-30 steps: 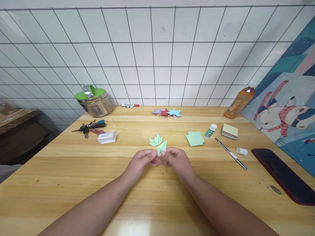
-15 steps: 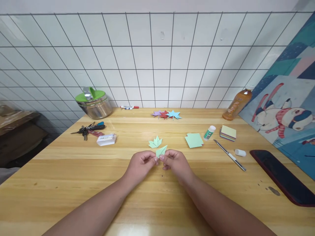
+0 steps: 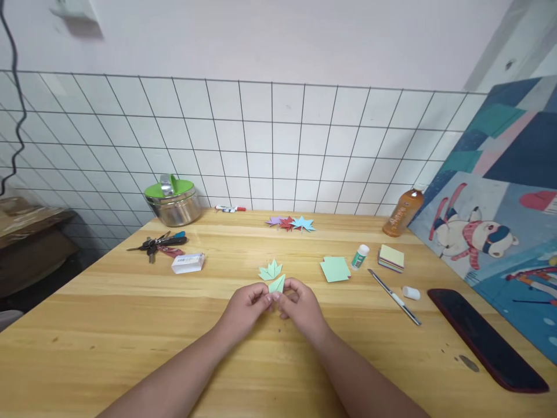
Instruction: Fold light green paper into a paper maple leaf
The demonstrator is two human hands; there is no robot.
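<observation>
Between my two hands is a small folded piece of light green paper (image 3: pixel 277 284), its pointed end facing up and away from me. My left hand (image 3: pixel 249 307) pinches its lower left edge between thumb and fingers. On the other side my right hand (image 3: pixel 300 305) pinches the lower right edge, thumb on top. Just beyond the held piece lies a light green folded paper leaf shape (image 3: pixel 271 270) with several points. Right of my hands rests a short stack of green paper squares (image 3: pixel 335 270), a bit of red showing at one corner.
Purple, red and blue paper leaves (image 3: pixel 302 224) lie near the wall. At right are a glue stick (image 3: pixel 360 257), its cap (image 3: pixel 411 293), sticky notes (image 3: pixel 390 258), a craft knife (image 3: pixel 394 297), a phone (image 3: pixel 485 337) and a bottle (image 3: pixel 404 212). Keys (image 3: pixel 152 246), a white box (image 3: pixel 188 263) and a pot (image 3: pixel 176 210) stand left.
The camera has tilted up, so the table sits lower in view and more wall shows. Both hands still hold the folded green paper, with little visible change in their grip.
</observation>
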